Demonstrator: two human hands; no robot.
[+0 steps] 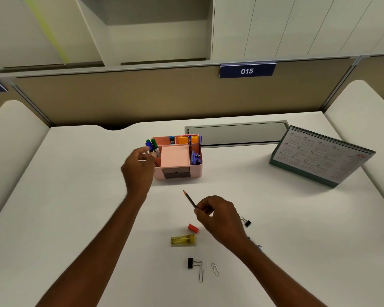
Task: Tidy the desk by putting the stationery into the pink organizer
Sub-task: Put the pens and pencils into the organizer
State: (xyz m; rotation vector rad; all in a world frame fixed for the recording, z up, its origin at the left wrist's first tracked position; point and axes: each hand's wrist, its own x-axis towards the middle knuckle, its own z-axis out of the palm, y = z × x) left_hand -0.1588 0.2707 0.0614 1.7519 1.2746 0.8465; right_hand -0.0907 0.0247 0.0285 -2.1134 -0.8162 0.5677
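Pink organizer (177,171) stands mid-desk (75,196), partly stocked. My left grip (138,167) is at the organizer's left compartment, touching a blue marker (150,146); whether it is clamped, I cannot tell. In front of the organizer, my right grip (220,218) is clamped on a pencil (190,199), tip toward the organizer. Farther out lie a red eraser (193,228), yellow sharpener (183,239) and binder clip (194,263).

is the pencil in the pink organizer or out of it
Out. The right hand pinches the pencil over the desk, in front of the pink organizer, clear of every compartment.
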